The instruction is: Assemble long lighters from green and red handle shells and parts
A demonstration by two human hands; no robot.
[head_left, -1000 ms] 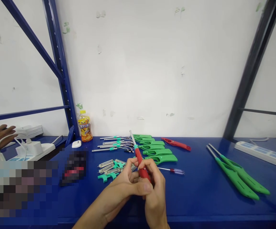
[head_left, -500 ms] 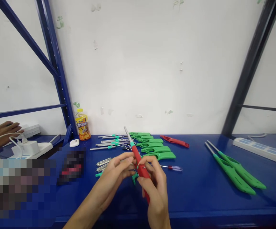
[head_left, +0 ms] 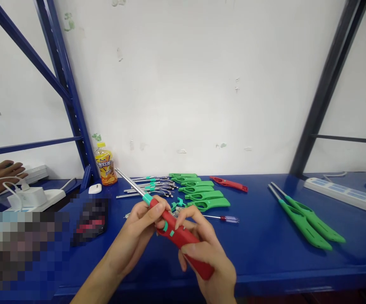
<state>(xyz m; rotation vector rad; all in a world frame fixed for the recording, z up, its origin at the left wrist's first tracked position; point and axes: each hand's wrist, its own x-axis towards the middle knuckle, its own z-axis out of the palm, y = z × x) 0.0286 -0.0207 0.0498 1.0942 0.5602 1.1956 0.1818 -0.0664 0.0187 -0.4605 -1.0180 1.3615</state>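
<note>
A red long-neck lighter [head_left: 183, 235] with a metal tube and teal parts lies across both my hands, its tube tilted up to the left. My left hand [head_left: 140, 230] is closed round its front, close to the teal collar. Around the handle, my right hand [head_left: 210, 249] is closed, thumb on top. Just beyond are several green handle shells [head_left: 212, 204] in a column. Left of these lie several metal lighter tubes [head_left: 135, 194] with wires and teal collars. A small teal part [head_left: 179, 202] and a screwdriver [head_left: 229, 219] sit behind my hands, which partly hide other metal pieces.
Two green long-neck lighters [head_left: 309, 228] lie at the right, near a power strip [head_left: 344, 196]. A red handle shell [head_left: 229, 184] rests at the back. A drink bottle [head_left: 106, 164] and a white case [head_left: 95, 188] stand left. Another person's hand [head_left: 4, 177] is at far left.
The red lighter has turned in my hands: its tube now points further left and its broad side shows. Both hands still hold it. The view has shifted slightly.
</note>
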